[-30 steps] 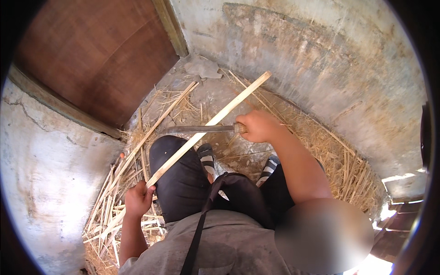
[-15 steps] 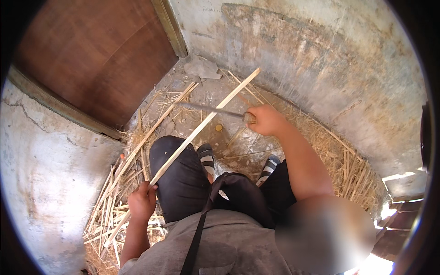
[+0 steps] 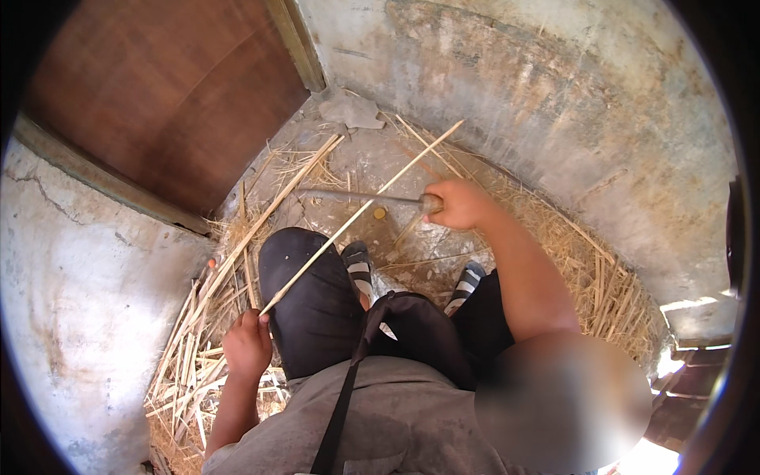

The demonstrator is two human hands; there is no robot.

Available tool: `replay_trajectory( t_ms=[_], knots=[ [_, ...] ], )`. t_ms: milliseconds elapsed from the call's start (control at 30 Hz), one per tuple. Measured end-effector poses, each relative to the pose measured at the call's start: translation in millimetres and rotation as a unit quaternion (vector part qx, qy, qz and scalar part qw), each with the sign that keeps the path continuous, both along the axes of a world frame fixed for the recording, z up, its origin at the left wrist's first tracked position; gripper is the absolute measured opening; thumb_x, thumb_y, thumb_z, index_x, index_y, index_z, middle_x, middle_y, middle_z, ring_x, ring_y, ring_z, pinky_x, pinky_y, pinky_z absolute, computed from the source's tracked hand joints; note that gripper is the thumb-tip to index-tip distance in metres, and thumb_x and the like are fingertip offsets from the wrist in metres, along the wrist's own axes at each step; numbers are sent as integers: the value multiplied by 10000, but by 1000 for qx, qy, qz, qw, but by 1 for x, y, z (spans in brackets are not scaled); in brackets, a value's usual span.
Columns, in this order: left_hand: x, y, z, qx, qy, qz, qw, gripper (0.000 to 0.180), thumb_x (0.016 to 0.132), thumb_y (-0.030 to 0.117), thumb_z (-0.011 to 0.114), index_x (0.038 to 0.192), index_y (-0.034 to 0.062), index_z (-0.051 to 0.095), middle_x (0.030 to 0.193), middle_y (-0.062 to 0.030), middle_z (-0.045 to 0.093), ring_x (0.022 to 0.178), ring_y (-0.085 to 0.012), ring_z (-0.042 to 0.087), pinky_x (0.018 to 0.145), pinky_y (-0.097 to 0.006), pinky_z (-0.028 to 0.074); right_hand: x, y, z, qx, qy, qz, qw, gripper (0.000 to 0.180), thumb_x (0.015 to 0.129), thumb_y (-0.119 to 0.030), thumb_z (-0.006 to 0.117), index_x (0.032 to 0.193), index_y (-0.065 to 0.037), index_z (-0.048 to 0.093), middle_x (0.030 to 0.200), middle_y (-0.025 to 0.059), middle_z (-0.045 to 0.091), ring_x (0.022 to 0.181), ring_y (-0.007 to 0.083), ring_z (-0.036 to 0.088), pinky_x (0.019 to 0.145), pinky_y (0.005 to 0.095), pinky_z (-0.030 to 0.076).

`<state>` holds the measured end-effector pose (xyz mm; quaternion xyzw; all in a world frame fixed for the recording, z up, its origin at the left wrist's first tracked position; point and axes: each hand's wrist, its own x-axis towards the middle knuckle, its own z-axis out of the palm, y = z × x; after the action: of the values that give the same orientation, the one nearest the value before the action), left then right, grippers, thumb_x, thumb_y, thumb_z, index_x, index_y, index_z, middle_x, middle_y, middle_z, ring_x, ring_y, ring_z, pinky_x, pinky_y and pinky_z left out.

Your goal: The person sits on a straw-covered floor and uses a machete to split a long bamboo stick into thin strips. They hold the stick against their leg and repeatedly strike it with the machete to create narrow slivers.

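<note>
Head view: the left hand is curled shut around the near end of a long pale cane strip, held low beside the left knee. From that grip the strip runs up and to the right across the knee, its far tip reaching toward the grey wall. The right hand is fisted around the handle of a long knife, whose dull blade lies roughly level, pointing left and crossing the strip near its middle; whether blade and strip touch cannot be told. Both feet in striped sandals rest on the concrete floor, with loose straw and split canes heaped along the left side.

Against the frame half a second earlier, the strip looks thinner and stands a little steeper, the right hand sits slightly lower, and the left hand grips in much the same spot.
</note>
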<state>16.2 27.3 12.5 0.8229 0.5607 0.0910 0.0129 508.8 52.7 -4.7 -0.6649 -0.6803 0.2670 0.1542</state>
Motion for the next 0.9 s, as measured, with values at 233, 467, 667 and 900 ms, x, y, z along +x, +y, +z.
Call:
replay_trajectory(
  t_ms=[233,467,667,900],
  knots=[
    [5,-4,-1,12,-8,-1,1000,196,1007,230,595,980,41,641,830,-202,694,734,-441,670,645,-540,516,15,6,-2,-36,113,-196,973,459,815,-319,776,1153,-22,686,1104,235,708,1031,401,679,896,469,527],
    [2,0,0,-4,34,-1,999,163,1004,217,599,978,60,633,818,-193,695,711,-430,677,620,-532,522,-51,3,13,-13,-60,51,997,456,848,-324,751,1197,-36,686,1059,208,729,1006,374,698,874,459,548],
    [2,4,-3,9,27,-6,1000,199,998,259,615,946,68,629,806,-178,699,681,-420,677,601,-528,520,16,16,-21,-43,120,-195,972,444,847,-354,749,1204,-97,696,1024,185,734,969,364,705,847,472,549],
    [4,14,9,-60,24,-18,998,235,1014,262,592,897,58,591,766,-213,677,663,-454,654,594,-553,501,-55,2,8,64,-97,65,991,327,845,-312,743,1058,-71,687,943,193,711,897,375,695,795,478,551]
  ],
)
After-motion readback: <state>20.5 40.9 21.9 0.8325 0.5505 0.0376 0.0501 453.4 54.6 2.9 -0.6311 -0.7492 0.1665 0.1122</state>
